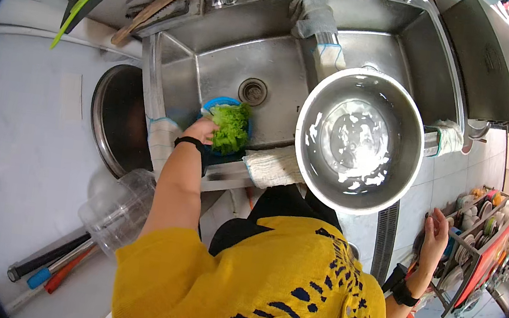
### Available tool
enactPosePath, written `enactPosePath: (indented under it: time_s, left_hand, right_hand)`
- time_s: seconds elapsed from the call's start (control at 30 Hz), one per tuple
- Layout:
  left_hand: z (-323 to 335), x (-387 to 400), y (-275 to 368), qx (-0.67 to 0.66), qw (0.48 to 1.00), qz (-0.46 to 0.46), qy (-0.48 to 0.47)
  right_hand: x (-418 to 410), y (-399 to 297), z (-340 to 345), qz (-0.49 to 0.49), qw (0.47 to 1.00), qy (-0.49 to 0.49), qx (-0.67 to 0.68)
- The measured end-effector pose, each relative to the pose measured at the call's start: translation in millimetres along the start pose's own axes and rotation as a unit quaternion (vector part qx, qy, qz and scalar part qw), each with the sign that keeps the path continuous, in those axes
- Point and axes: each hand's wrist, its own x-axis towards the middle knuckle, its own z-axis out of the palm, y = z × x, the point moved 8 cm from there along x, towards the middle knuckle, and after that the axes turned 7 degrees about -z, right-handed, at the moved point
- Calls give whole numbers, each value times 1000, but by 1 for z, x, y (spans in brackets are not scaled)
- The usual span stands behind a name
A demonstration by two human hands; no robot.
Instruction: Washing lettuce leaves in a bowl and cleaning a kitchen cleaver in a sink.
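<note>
My left hand (203, 130) is at the left edge of the green lettuce (230, 127), its fingertips partly hidden against the leaves. The lettuce lies in a blue plastic basket (221, 101) at the near left corner of the steel sink basin (274, 75). Away from the sink at the right, my right hand (436, 234) is raised with fingers slightly bent and nothing in it. A large round steel bowl (307, 137) holding clear water rests over the sink's front edge, right of the lettuce.
Cloths (274, 165) cover parts of the sink rim. A wooden-handled brush (151, 12) lies at the back left corner, and a dark round lid (119, 118) stands left of the sink. At the right is a rack of dishes (477, 243); a clear plastic container (117, 211) is at lower left.
</note>
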Motion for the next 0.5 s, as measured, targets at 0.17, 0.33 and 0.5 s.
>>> enactPosePath:
  time_s: [0.17,0.33,0.5]
  left_hand:
    - [23,7,8,-6,996,31,-80]
    - [24,-20,24,240,970,32,28]
    - [21,-32,80,336,909,235,80]
  right_hand:
    - [-7,2,-6,-10,1000,24,17]
    - [11,-49,1,-21,998,22,59]
    - [29,-128,8,-89,945,17,313]
